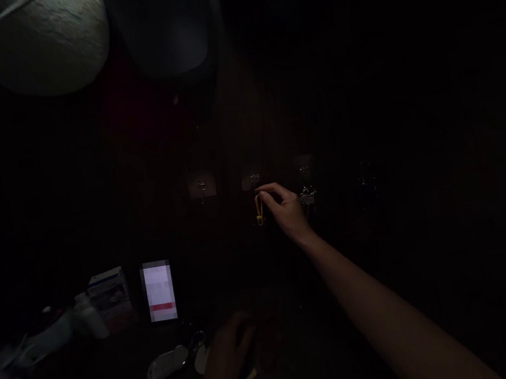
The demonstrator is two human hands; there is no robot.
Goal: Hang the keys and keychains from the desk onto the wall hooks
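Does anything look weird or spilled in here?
No spill that I can see, though it's very dark. One odd thing: a bright rectangle, up and left of the left hand, looks blocky and far brighter than everything around it.

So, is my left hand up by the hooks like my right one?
No, your left hand is low in the view, well below the hooks, while your right hand is up at the yellow loop.

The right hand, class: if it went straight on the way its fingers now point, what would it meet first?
Most likely the yellow strap, right at the fingers of the right hand; it is too dark to judge depth or contact surely.
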